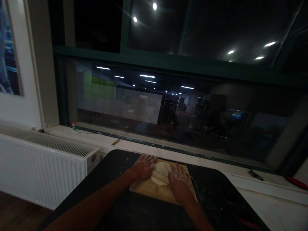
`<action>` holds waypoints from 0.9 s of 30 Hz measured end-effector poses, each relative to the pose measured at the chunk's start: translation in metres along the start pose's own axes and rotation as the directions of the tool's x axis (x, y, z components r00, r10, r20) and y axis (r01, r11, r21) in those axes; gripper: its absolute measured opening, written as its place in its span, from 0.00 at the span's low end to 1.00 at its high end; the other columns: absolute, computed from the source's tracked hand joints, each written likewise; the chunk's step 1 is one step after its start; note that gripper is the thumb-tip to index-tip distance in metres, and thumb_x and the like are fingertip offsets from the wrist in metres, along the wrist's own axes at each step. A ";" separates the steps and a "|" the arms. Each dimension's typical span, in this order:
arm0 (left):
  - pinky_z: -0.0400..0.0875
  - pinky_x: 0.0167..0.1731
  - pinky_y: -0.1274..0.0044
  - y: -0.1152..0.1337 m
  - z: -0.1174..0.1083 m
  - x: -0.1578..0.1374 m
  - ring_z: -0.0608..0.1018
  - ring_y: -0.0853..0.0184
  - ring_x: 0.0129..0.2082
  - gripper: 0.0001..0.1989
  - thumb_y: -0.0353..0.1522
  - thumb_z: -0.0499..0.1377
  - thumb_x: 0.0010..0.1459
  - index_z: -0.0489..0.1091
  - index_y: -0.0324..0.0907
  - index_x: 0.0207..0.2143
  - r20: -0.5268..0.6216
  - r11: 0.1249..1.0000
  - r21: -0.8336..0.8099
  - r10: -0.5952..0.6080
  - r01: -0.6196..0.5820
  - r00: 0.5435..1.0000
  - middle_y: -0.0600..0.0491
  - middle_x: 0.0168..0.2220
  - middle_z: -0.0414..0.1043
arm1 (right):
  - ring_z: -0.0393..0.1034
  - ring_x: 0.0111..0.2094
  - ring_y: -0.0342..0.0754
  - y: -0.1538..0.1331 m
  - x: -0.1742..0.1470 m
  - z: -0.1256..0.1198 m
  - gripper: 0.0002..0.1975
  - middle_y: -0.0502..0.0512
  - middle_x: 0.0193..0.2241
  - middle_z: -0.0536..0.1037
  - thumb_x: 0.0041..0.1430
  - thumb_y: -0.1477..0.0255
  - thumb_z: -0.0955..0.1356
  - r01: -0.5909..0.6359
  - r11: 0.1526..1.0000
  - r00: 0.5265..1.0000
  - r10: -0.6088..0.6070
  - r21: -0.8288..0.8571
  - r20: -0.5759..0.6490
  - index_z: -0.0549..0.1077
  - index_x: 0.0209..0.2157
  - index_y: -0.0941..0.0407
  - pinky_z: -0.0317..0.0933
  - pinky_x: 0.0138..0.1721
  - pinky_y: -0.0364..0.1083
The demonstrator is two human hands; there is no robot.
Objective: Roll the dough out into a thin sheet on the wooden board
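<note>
A thin wooden rolling pin (160,176) lies across a flat pale round of dough (162,168) on a wooden board (150,191). My left hand (145,166) rests over the pin's left end, its floury fingers stretched forward and spread. Over the right end lies my right hand (180,181), also dusted with flour, with its fingers extended and slightly apart. Both palms press down on the pin rather than wrapping round it. The parts of the pin beneath the hands are hidden.
The board sits on a dark table (141,211) sprinkled with flour. A white radiator (60,166) stands at the left. Along the windowsill (139,146) are a small red-capped bottle (73,126), black scissors (255,175) and a red-edged object (296,183). A large window rises behind.
</note>
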State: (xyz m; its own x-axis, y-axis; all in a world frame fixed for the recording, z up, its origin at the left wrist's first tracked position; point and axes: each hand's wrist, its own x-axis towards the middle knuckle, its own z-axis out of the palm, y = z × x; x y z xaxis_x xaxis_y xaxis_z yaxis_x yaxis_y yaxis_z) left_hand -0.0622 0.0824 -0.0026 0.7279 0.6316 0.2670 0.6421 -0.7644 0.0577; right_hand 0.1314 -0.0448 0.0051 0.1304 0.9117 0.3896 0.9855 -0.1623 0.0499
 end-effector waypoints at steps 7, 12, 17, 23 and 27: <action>0.52 0.65 0.52 -0.003 0.009 0.019 0.56 0.51 0.70 0.28 0.36 0.44 0.68 0.54 0.42 0.69 -0.019 0.998 -0.001 -0.060 0.060 0.998 0.44 0.70 0.53 | 0.53 0.68 0.59 0.010 0.020 0.014 0.26 0.63 0.67 0.59 0.67 0.71 0.57 -0.031 0.999 0.992 0.029 0.014 0.127 0.65 0.64 0.57 0.53 0.63 0.60; 0.52 0.67 0.59 0.010 0.003 -0.012 0.59 0.56 0.69 0.26 0.33 0.44 0.69 0.58 0.41 0.67 -0.112 0.998 -0.030 -0.054 0.051 0.992 0.46 0.68 0.60 | 0.55 0.67 0.59 0.001 0.000 0.019 0.26 0.61 0.66 0.61 0.68 0.71 0.56 -0.005 1.000 0.999 0.005 -0.011 0.051 0.66 0.64 0.56 0.50 0.64 0.61; 0.55 0.67 0.59 0.020 -0.006 -0.039 0.65 0.57 0.66 0.25 0.33 0.43 0.69 0.62 0.41 0.65 -0.138 0.996 -0.076 -0.047 0.037 0.989 0.47 0.65 0.65 | 0.54 0.68 0.58 -0.010 -0.021 0.018 0.26 0.62 0.67 0.60 0.70 0.70 0.53 0.014 1.000 0.996 -0.014 0.000 0.091 0.63 0.65 0.59 0.48 0.66 0.63; 0.53 0.67 0.58 0.019 0.001 -0.061 0.65 0.58 0.66 0.25 0.35 0.40 0.71 0.61 0.42 0.66 -0.192 0.997 -0.076 -0.011 -0.003 0.981 0.48 0.66 0.65 | 0.51 0.69 0.55 -0.014 -0.038 0.015 0.27 0.61 0.67 0.58 0.71 0.72 0.51 0.079 0.995 0.995 -0.083 0.061 0.055 0.63 0.65 0.61 0.42 0.68 0.63; 0.52 0.67 0.58 0.016 0.002 -0.047 0.67 0.58 0.64 0.25 0.35 0.40 0.71 0.62 0.41 0.65 -0.143 0.999 -0.045 -0.008 0.002 0.990 0.47 0.64 0.66 | 0.53 0.68 0.56 -0.011 -0.028 0.006 0.26 0.61 0.67 0.60 0.71 0.72 0.52 0.078 0.993 0.986 -0.090 0.088 0.141 0.62 0.66 0.59 0.45 0.67 0.62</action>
State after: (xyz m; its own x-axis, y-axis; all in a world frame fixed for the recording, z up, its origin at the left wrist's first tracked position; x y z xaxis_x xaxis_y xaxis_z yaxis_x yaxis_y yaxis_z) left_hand -0.0855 0.0407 -0.0161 0.6809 0.6127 0.4012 0.6317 -0.7685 0.1017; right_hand 0.1175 -0.0663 -0.0115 0.0549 0.9668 0.2496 0.9984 -0.0565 -0.0008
